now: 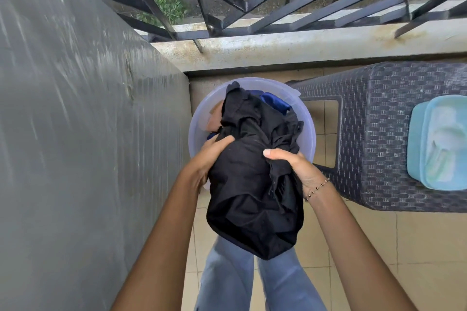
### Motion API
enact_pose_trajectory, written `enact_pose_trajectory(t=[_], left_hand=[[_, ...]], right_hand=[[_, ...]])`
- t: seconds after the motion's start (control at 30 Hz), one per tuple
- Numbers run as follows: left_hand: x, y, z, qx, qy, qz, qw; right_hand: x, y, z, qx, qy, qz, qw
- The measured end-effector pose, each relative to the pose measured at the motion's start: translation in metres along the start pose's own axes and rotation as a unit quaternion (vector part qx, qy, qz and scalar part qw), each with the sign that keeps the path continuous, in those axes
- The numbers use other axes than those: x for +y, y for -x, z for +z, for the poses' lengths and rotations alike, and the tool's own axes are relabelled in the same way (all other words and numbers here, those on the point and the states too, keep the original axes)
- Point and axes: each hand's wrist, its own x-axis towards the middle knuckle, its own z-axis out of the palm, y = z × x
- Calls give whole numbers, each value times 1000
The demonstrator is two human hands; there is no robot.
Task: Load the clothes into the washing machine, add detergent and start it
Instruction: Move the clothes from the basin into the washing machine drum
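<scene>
Mid-frame, black clothes [252, 197] are clutched by curled fingers of the left hand [207, 156] and right hand [295, 166]; loading seems underway, and carrying to the unseen machine is needed.

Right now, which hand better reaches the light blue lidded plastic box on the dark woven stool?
Likely the right hand: it grips the black cloth bundle nearest the light blue box; the left hand is beyond the bundle, by the grey wall.

Tiled floor [353, 247] is hemmed in by a grey wall [75, 134] on the left and a woven stool [379, 134] on the right. Ahead, passage is blocked by a bucket [310, 134] set before a ledge [278, 50], its mouth largely covered by black clothes [252, 184].
</scene>
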Motion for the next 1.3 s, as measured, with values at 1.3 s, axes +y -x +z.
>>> enact_pose_trajectory(t=[1.3], left_hand=[[104,370,44,-38,60,308,949]], right_hand=[[-95,333,113,-11,126,-231,965]])
